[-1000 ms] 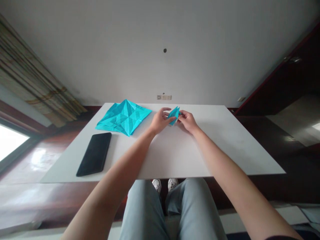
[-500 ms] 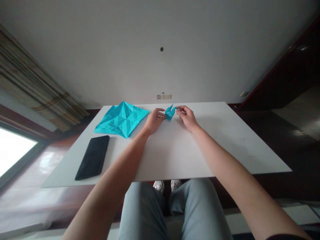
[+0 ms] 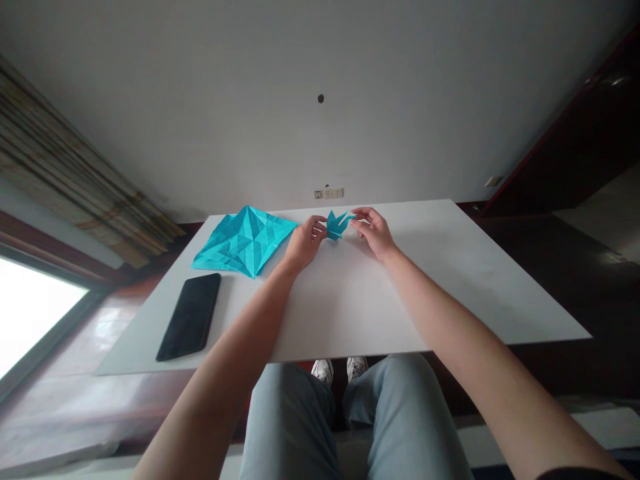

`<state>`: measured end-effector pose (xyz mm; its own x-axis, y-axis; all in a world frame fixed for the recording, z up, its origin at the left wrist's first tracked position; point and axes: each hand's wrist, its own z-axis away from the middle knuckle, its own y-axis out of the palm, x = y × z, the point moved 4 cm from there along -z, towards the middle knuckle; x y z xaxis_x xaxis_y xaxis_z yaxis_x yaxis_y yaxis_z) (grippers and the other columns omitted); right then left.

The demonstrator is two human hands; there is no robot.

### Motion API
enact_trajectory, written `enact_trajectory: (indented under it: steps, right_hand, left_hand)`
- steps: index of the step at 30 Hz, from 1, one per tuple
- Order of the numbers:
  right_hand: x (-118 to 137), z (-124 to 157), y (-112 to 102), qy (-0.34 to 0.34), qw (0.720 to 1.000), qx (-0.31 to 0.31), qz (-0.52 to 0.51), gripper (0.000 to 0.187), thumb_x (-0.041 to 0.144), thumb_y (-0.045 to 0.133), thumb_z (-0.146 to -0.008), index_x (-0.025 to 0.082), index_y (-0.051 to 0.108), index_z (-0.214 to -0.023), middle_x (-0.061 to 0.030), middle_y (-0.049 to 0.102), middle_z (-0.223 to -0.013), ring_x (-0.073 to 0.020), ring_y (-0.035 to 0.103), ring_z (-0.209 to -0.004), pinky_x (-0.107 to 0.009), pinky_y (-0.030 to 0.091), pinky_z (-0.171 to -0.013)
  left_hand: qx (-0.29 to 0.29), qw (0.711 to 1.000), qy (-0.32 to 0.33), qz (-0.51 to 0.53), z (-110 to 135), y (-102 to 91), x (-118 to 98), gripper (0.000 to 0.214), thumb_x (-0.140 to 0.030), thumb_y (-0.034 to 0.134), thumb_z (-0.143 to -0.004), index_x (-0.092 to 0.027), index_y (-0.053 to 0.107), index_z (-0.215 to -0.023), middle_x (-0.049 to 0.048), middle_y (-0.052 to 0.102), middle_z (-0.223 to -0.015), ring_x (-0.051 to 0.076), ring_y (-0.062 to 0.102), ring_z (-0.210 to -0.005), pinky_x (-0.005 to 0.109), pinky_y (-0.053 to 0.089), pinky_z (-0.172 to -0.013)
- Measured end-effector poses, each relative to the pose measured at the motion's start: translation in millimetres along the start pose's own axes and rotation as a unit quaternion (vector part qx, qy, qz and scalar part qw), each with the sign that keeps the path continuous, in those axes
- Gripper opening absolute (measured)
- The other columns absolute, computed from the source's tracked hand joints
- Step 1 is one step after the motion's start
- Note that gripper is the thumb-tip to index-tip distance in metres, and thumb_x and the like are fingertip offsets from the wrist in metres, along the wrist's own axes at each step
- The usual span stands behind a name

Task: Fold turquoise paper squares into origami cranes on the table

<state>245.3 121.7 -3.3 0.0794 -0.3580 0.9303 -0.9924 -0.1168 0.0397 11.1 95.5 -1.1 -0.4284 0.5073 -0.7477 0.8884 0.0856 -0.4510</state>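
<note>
Pinching a small folded turquoise paper figure point(image 3: 336, 225) from both ends, in the head view.
The left hand point(image 3: 306, 240) grips its left end, fingers bent; the right hand point(image 3: 374, 232) nips the pointed right tip between thumb and fingertips. The figure is near the far edge of the white table point(image 3: 350, 307), spiky points upward. Just beside the left hand lies a creased turquoise sheet point(image 3: 245, 239), with a black tablet point(image 3: 190, 317) nearer the person.

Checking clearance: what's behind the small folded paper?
Behind the small folded paper, a strip of white table, then the wall with its sockets. Whatever lies directly behind it is hidden.
</note>
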Motion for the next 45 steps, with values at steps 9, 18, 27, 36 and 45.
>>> enact_trajectory:
  steps: [9, 18, 27, 36, 45]
  right_hand:
    - [-1.0, 0.3, 0.2, -0.002, 1.0, -0.004, 0.005, 0.061, 0.058, 0.098, -0.073, 0.029, 0.074, -0.121, -0.0043, 0.08, -0.119, -0.0128, 0.05, -0.07, -0.032, 0.043, -0.065]
    - [4.0, 1.0, 1.6, 0.019, 0.999, -0.025, 0.031, 0.062, 0.083, 0.092, -0.074, 0.025, 0.074, -0.09, 0.0012, 0.065, -0.076, -0.0157, 0.051, -0.07, -0.034, 0.04, -0.066]
    - [2.6, -2.5, -6.9, -0.02, 0.996, -0.073, 0.046, 0.058, 0.081, 0.088, -0.083, 0.027, 0.076, -0.102, -0.0022, 0.071, -0.095, -0.0167, 0.054, -0.077, -0.032, 0.041, -0.065]
    - [-1.3, 1.3, 1.7, 0.022, 0.996, -0.011, 0.09, 0.058, 0.075, 0.097, -0.069, 0.025, 0.076, -0.09, -0.0005, 0.072, -0.085, -0.0163, 0.05, -0.07, -0.035, 0.042, -0.069]
    - [5.6, -0.7, -2.5, -0.018, 0.994, -0.047, 0.092, 0.055, 0.082, 0.082, -0.088, 0.027, 0.074, -0.095, -0.0047, 0.074, -0.092, -0.0256, 0.066, -0.094, -0.037, 0.05, -0.077]
  left_hand:
    - [0.003, 1.0, 0.003, -0.019, 0.0, 1.2, -1.6, 0.032, -0.009, 0.073, -0.104, -0.024, 0.071, -0.133, 0.0066, 0.088, -0.11, 0.019, 0.084, -0.096, 0.032, 0.066, -0.087]
    - [0.025, 1.0, 0.009, -0.009, -0.2, 5.0, -3.7, 0.033, -0.011, 0.073, -0.104, -0.024, 0.07, -0.134, 0.0065, 0.088, -0.11, 0.019, 0.084, -0.096, 0.032, 0.068, -0.088]
    - [0.041, 0.999, 0.0, -0.015, 1.3, 6.5, -0.5, 0.035, -0.012, 0.074, -0.103, -0.024, 0.07, -0.136, 0.0059, 0.088, -0.111, 0.018, 0.082, -0.092, 0.031, 0.065, -0.085]
    - [0.027, 0.999, -0.007, 0.022, 1.5, 7.0, -0.9, 0.036, -0.013, 0.074, -0.102, -0.022, 0.068, -0.137, 0.0058, 0.086, -0.108, 0.016, 0.081, -0.09, 0.028, 0.064, -0.081]
    - [0.043, 0.999, -0.013, -0.001, 3.2, 4.8, -6.9, 0.035, -0.009, 0.073, -0.101, -0.022, 0.07, -0.134, 0.0058, 0.087, -0.107, 0.017, 0.081, -0.091, 0.029, 0.065, -0.083]
